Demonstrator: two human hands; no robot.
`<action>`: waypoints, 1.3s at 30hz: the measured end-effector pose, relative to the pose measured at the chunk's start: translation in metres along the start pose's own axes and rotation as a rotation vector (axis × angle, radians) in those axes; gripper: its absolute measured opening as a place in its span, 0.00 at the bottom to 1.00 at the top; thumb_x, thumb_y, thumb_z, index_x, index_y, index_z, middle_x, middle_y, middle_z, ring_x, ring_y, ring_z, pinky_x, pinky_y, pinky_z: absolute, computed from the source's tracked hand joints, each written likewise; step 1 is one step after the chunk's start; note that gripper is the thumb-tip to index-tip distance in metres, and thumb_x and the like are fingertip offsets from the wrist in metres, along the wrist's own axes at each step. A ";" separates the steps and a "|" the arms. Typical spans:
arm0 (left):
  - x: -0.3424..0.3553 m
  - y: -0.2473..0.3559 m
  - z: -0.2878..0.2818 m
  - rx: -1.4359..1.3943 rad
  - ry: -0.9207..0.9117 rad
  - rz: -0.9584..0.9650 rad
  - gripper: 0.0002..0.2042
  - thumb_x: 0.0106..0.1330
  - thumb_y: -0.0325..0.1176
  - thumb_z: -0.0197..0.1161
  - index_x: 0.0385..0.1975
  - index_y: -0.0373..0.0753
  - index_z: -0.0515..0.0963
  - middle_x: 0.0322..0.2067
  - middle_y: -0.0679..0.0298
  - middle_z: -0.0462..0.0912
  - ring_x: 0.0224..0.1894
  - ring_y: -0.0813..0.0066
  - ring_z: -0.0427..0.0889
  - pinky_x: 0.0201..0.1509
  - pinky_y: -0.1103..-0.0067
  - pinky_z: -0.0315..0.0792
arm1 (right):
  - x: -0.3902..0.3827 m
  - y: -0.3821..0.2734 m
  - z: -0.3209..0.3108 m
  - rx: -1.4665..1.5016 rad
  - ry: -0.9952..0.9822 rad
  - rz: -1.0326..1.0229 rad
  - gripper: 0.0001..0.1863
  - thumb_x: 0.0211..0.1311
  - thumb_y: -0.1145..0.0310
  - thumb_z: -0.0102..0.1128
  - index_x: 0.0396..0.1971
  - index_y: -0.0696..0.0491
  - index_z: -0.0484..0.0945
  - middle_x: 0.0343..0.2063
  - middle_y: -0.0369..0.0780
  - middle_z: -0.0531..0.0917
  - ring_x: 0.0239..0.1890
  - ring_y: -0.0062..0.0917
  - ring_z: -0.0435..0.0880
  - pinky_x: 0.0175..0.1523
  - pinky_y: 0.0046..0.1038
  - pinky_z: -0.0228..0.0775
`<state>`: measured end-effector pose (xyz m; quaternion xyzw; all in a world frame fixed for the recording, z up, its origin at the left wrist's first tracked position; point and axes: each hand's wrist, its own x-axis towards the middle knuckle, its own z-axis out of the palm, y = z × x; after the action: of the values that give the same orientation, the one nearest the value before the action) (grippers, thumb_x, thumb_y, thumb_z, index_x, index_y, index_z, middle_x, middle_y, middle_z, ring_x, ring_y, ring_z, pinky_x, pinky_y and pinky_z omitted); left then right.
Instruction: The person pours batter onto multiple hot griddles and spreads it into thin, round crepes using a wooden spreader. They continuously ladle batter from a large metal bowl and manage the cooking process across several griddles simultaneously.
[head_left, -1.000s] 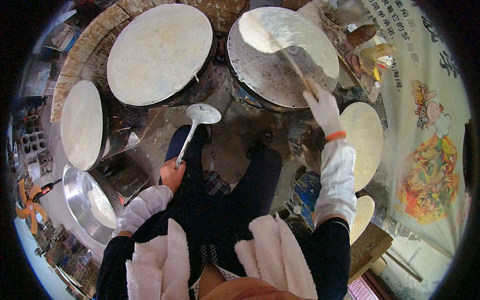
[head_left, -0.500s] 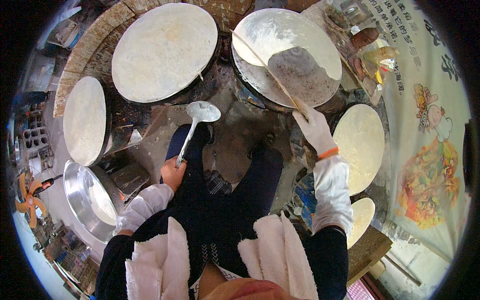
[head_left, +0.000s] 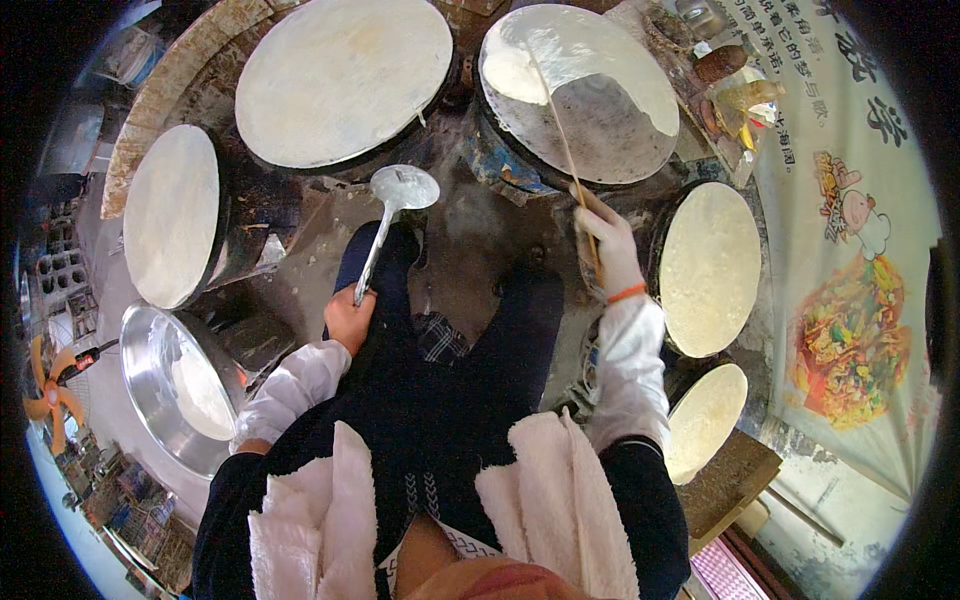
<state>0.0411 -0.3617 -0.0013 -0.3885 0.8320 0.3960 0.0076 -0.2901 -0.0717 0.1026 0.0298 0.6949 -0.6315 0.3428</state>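
Carrying surfaces: five round griddles (head_left: 600, 125) and a side ledge (head_left: 728, 162).

Front right griddle (head_left: 615, 135): white batter (head_left: 515, 75) across the far side, bare grey metal at the middle and near side. Front left griddle (head_left: 380, 160), the largest-looking: pale sheet (head_left: 345, 80) over its top. Left griddle (head_left: 222, 225), right griddle (head_left: 657, 245) and lower right griddle (head_left: 677, 400): pale, covered tops. Ledge: metal pot (head_left: 700, 16), brown object (head_left: 720, 64), yellowish object (head_left: 748, 96); kinds of the last two unclear.
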 end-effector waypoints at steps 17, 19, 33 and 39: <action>0.000 -0.046 -0.017 -0.158 0.072 -0.075 0.11 0.61 0.39 0.63 0.33 0.40 0.85 0.23 0.53 0.82 0.26 0.60 0.83 0.34 0.68 0.74 | 0.053 0.033 0.227 0.310 0.240 -0.209 0.15 0.72 0.61 0.53 0.55 0.48 0.74 0.20 0.28 0.73 0.14 0.10 0.69 0.15 0.18 0.60; 0.001 -0.047 -0.016 -0.159 0.063 -0.069 0.11 0.61 0.39 0.63 0.33 0.40 0.85 0.23 0.53 0.82 0.26 0.60 0.83 0.34 0.68 0.74 | 0.095 0.004 0.239 0.290 0.259 -0.187 0.17 0.74 0.55 0.49 0.54 0.49 0.73 0.19 0.30 0.73 0.12 0.15 0.68 0.14 0.21 0.60; -0.002 -0.055 -0.018 -0.257 0.093 -0.002 0.10 0.61 0.39 0.61 0.34 0.41 0.85 0.25 0.54 0.83 0.29 0.60 0.84 0.37 0.69 0.75 | -0.016 0.037 0.222 0.638 0.461 0.115 0.12 0.68 0.51 0.59 0.41 0.42 0.73 0.19 0.30 0.69 0.11 0.19 0.59 0.15 0.26 0.49; -0.001 -0.059 -0.022 -0.221 0.063 -0.006 0.10 0.62 0.39 0.61 0.34 0.42 0.85 0.26 0.56 0.84 0.31 0.62 0.85 0.38 0.69 0.75 | 0.019 0.016 0.256 0.418 0.398 0.075 0.15 0.70 0.51 0.53 0.42 0.46 0.74 0.19 0.31 0.69 0.13 0.18 0.65 0.15 0.27 0.56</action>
<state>0.0866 -0.3983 -0.0238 -0.4015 0.7819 0.4730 -0.0602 -0.1846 -0.3060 0.0870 0.2488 0.6018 -0.7295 0.2090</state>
